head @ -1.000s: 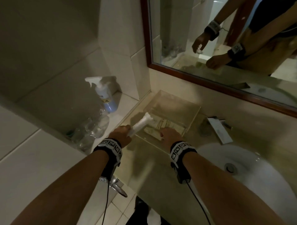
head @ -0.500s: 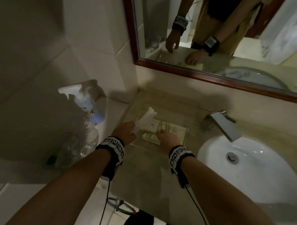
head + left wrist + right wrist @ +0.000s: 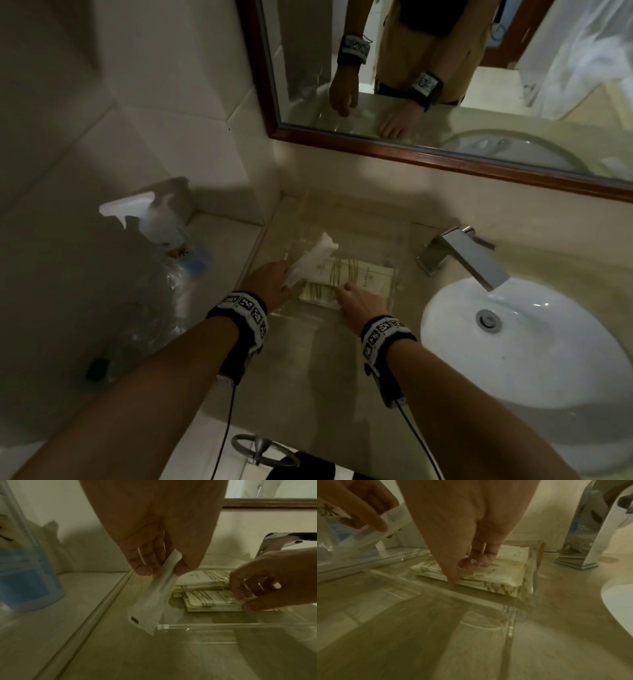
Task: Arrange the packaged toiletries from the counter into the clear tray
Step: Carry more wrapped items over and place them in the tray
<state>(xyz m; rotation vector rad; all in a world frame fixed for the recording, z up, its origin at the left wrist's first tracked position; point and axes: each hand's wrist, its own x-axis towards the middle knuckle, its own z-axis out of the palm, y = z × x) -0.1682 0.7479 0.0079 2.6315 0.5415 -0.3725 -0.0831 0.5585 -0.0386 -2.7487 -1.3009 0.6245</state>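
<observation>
left hand [image 3: 270, 286]: white sachet [image 3: 313, 257] is pinched at clear tray [image 3: 223, 625] left edge | right hand [image 3: 359, 303]: stacked striped packets [image 3: 363, 277] inside tray are gripped

Head cam: high, tilted down and forward; counter [image 3: 322, 383] near, mirror [image 3: 445, 85] far. Left wrist cam: low, close, off the clear tray [image 3: 223, 625] near-left corner, facing far. Right wrist cam: lower, closer. All share tray and packets [image 3: 346, 274].

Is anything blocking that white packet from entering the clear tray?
Nothing visible. The left hand holds the white packet above the clear tray at its left; striped packets and right hand lie beside it.
</observation>
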